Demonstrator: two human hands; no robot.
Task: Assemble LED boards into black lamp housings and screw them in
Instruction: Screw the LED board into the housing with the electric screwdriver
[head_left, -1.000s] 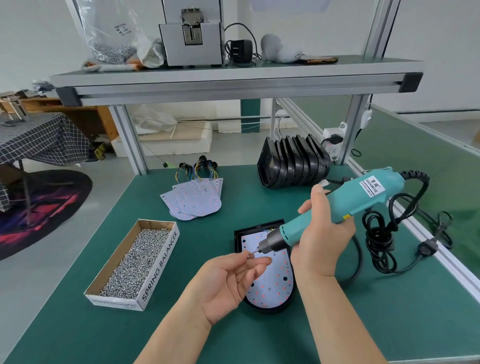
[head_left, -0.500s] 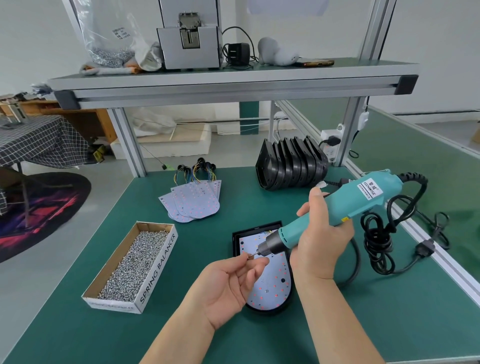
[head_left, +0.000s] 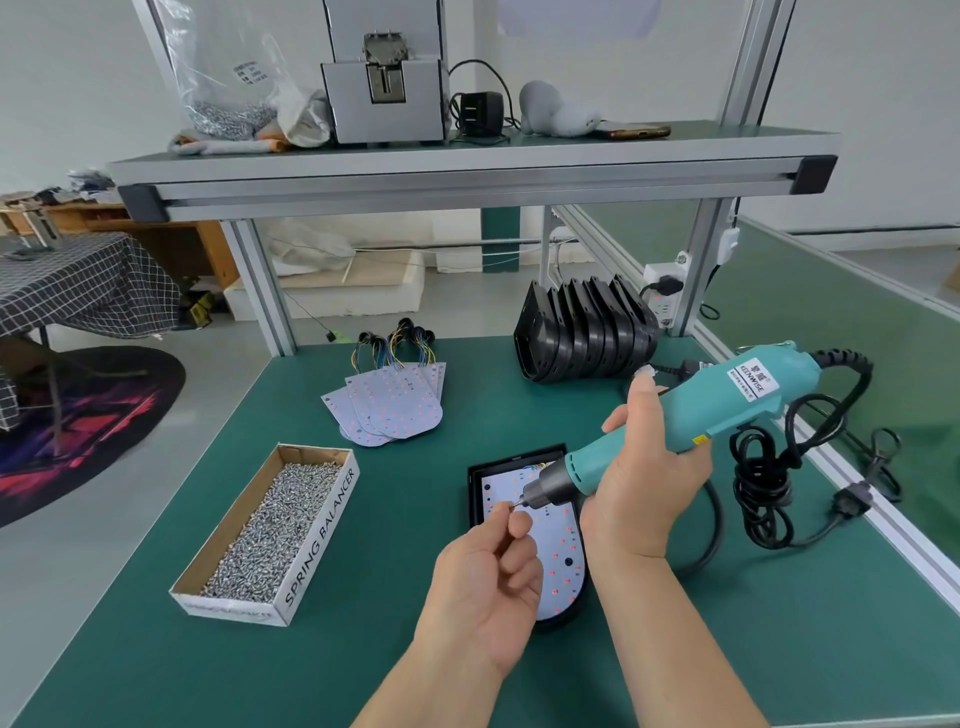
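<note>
A black lamp housing lies on the green table with a white LED board set inside it. My right hand grips a teal electric screwdriver, its bit slanted down over the board's upper left. My left hand pinches a small screw right at the bit's tip. A cardboard box of screws sits to the left. Spare LED boards with wires lie behind, and a stack of black housings stands at the back right.
The screwdriver's coiled black cord lies on the table's right side beside the aluminium edge rail. An overhead shelf carries a grey machine, a bag of screws and a phone. A power strip hangs on the right post.
My left hand's fingers have closed from an open palm into a pinch and risen to the bit's tip. The screwdriver stayed almost still.
</note>
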